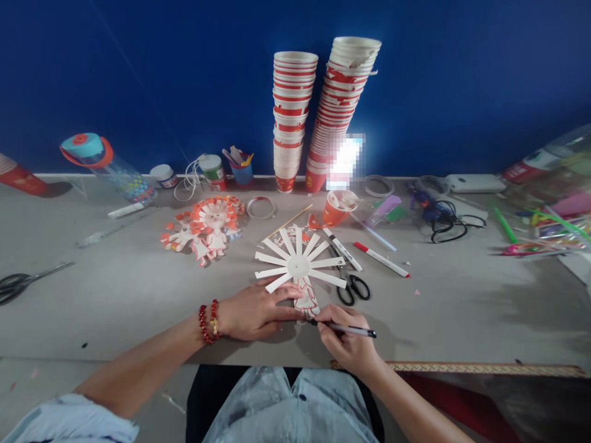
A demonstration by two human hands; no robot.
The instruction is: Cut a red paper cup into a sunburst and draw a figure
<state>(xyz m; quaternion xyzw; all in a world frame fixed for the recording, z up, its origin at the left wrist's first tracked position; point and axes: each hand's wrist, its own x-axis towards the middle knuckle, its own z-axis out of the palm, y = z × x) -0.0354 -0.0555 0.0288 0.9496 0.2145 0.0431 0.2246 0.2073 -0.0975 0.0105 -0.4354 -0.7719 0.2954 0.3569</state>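
A white paper-cup cutout lies flat in front of me, its strips fanned out around a round centre, with a figure in a red-outlined dress below. My left hand rests on its left side, fingers stretched across the dress and holding it down. Pinched in my right hand is a black-and-clear pen, its tip at the figure's lower edge. Black-handled scissors lie partly under the strips on the right. Beside them are a black marker and a red marker.
Finished-looking red and white paper figures lie at left. Two tall paper-cup stacks stand by the blue wall, near a red cup of scraps. A water bottle and another pair of scissors are farther left.
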